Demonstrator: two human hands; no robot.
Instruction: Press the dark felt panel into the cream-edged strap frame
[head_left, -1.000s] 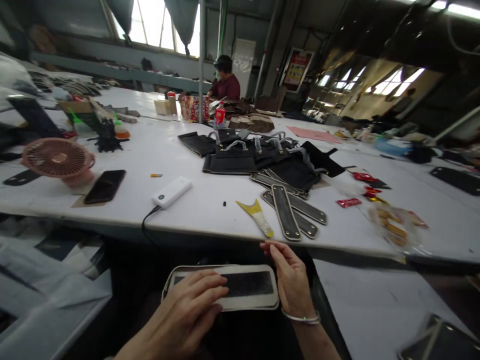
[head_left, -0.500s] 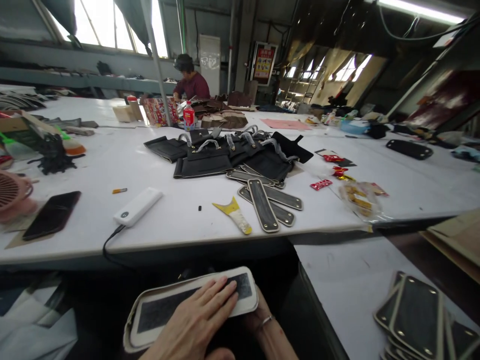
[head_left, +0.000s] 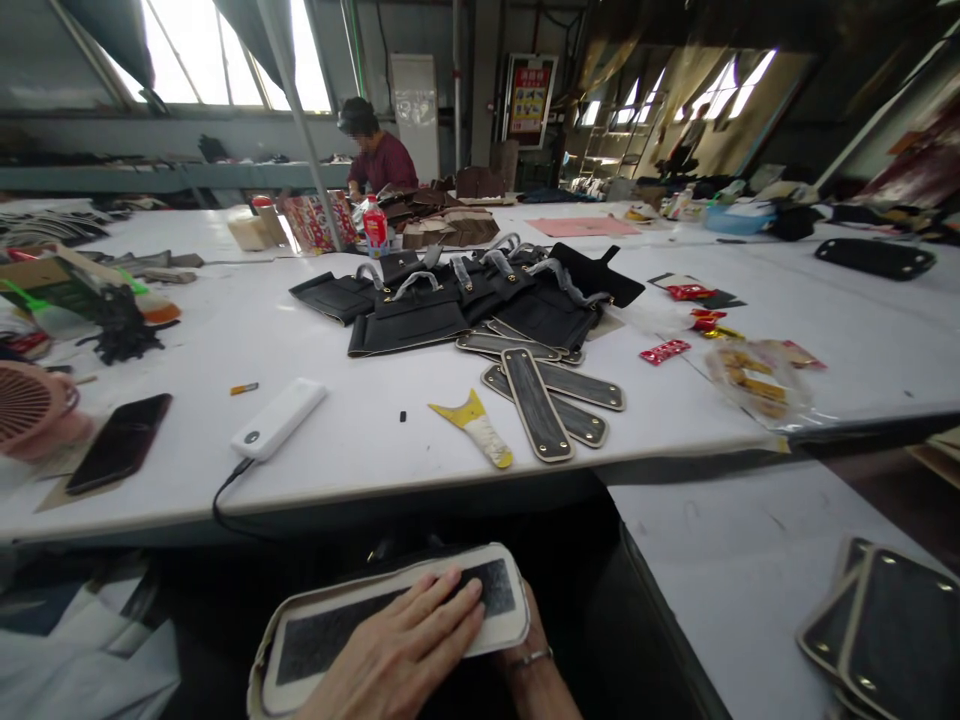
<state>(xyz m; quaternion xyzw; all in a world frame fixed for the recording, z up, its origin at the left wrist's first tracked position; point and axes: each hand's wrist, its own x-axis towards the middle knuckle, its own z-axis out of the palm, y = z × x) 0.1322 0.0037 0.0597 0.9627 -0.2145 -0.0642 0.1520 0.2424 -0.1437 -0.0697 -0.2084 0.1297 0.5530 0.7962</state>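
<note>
Low in front of me is an oblong bag piece [head_left: 495, 635] with a cream border, rounded corners and a dark rectangular panel on its upper face. My left hand [head_left: 405, 640] lies flat across the panel, its fingers stretched towards the right end. At that right end my right hand [head_left: 529, 640], with a band on its wrist, holds the piece from the side and below. Most of its fingers are hidden behind the edge. Beyond, on the white table [head_left: 360, 430], lie dark oblong panels [head_left: 536, 405] with pale edges and corner studs, beside a yellow tool [head_left: 474, 428].
Black bags [head_left: 465, 295] with wrapped handles are heaped mid-table. A white power bank [head_left: 279, 418], a phone [head_left: 120, 442] and a pink fan [head_left: 37, 410] lie left. More studded panels [head_left: 900, 630] are stacked at lower right. A person [head_left: 382, 155] works at the back.
The view has shifted slightly, so the stacked panels sit further right. My left hand stays flat on the bag piece and my right hand stays at its end.
</note>
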